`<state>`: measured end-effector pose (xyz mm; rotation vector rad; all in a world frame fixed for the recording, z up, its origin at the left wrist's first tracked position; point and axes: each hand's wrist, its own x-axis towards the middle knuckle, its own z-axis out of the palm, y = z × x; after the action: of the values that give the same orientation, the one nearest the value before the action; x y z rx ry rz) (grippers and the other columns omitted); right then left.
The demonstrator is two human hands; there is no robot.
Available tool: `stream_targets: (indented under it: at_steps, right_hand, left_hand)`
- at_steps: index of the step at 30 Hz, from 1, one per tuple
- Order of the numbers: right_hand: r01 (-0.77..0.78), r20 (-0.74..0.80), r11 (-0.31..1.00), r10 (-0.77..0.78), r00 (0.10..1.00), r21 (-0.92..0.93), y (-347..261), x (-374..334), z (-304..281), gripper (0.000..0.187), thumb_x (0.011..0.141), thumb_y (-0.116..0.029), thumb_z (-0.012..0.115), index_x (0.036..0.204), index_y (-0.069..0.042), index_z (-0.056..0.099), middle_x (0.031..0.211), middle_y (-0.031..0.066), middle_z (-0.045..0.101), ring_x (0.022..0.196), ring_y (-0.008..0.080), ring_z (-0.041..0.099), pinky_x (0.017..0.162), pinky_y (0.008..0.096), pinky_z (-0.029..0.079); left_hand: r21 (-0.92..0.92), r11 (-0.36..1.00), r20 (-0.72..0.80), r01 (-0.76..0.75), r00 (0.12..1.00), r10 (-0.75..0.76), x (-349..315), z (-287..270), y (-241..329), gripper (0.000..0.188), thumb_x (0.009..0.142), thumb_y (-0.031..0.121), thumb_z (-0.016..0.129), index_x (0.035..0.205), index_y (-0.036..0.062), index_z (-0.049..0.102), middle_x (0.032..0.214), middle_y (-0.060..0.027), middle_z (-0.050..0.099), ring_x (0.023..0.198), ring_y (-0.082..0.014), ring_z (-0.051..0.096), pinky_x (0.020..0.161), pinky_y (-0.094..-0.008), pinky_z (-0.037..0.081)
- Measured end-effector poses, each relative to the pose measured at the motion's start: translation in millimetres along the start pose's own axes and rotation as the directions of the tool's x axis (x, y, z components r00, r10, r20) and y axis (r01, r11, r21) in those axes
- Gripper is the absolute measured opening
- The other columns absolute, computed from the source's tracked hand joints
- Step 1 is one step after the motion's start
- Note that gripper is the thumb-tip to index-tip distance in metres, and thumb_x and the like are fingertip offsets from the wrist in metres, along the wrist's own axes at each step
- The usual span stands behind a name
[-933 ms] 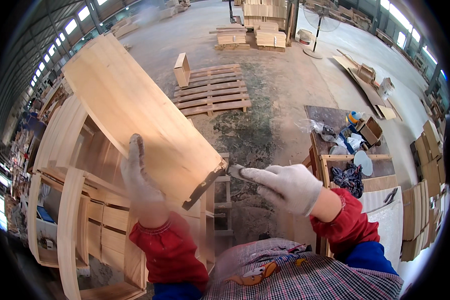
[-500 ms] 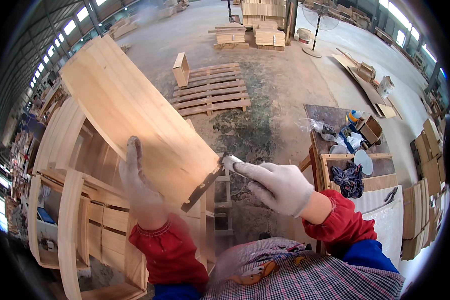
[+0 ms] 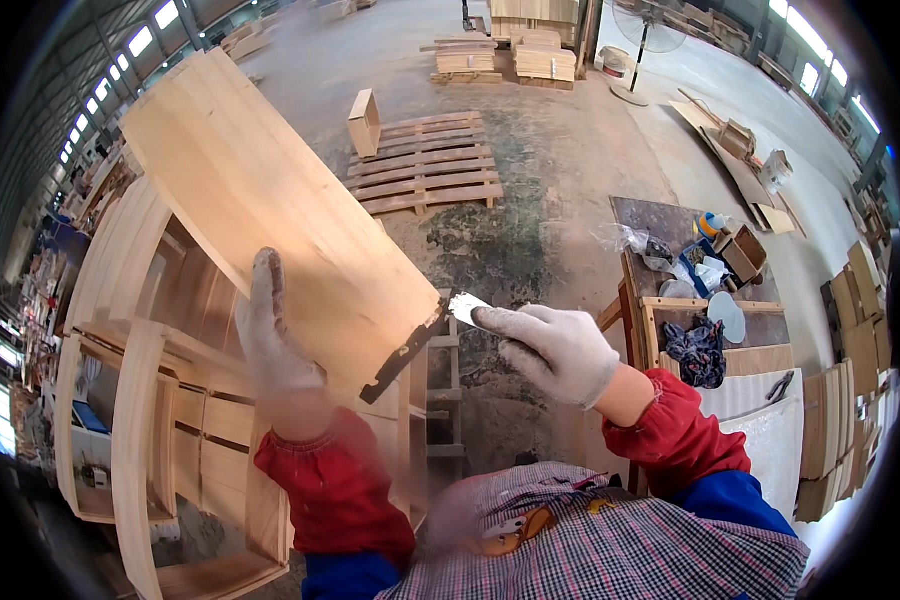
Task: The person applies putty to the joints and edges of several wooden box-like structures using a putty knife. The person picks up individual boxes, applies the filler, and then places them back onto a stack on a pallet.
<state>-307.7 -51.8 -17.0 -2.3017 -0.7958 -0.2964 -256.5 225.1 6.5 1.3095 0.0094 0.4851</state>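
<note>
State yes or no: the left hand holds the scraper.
No, the right hand holds the scraper, while the left hand is against the wooden piece.

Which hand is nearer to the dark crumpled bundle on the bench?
Right. The right hand holds the scraper left of the dark crumpled bundle, apart from it; the left hand is farther left, against the wooden panel.

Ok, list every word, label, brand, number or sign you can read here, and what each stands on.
Readable text: none.
Black, white and pink checked fabric apron: cartoon print; any lettering beside it is too blurred to read.
Whitish cylindrical bucket on the floor: any marking is too small to read.
Long pale wooden box and flat white-smeared scraper: no lettering visible.
</note>
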Motion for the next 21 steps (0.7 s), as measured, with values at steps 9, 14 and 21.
stream_targets:
  at_steps: [9,14,21]
  right_hand:
    - [-0.015,0.057,0.997,0.011,0.998,0.075,-12,-5,-12,0.035,0.089,-0.015,0.053,0.123,-0.009,0.052,0.088,0.0113,0.063,0.072,0.0276,0.064,0.062,0.0361,0.05]
    - [-0.405,0.3,0.659,0.273,0.914,0.634,-4,2,-2,0.028,0.093,-0.01,0.044,0.119,-0.001,0.051,0.08,0.0075,0.062,0.064,0.0128,0.062,0.058,0.0282,0.05]
    - [-0.52,0.431,0.209,0.354,0.83,0.828,33,9,7,0.034,0.095,-0.016,0.051,0.124,0.001,0.049,0.082,0.0074,0.063,0.057,0.0104,0.059,0.05,0.0218,0.049]
  left_hand:
    - [-0.325,0.944,-0.066,0.062,0.994,-0.088,8,-1,-1,0.038,0.097,0.024,0.049,0.124,-0.0022,0.052,0.119,-0.0118,0.06,0.105,-0.0231,0.061,0.089,-0.0361,0.052]
    - [-0.404,0.912,0.114,0.075,0.993,-0.031,4,1,4,0.039,0.097,0.025,0.049,0.125,-0.0024,0.051,0.121,-0.0119,0.059,0.107,-0.0234,0.06,0.09,-0.0358,0.051]
    - [-0.29,0.957,-0.059,0.029,0.997,-0.048,6,3,-2,0.039,0.097,0.024,0.051,0.125,-0.002,0.051,0.121,-0.0112,0.059,0.107,-0.0227,0.06,0.09,-0.0358,0.051]
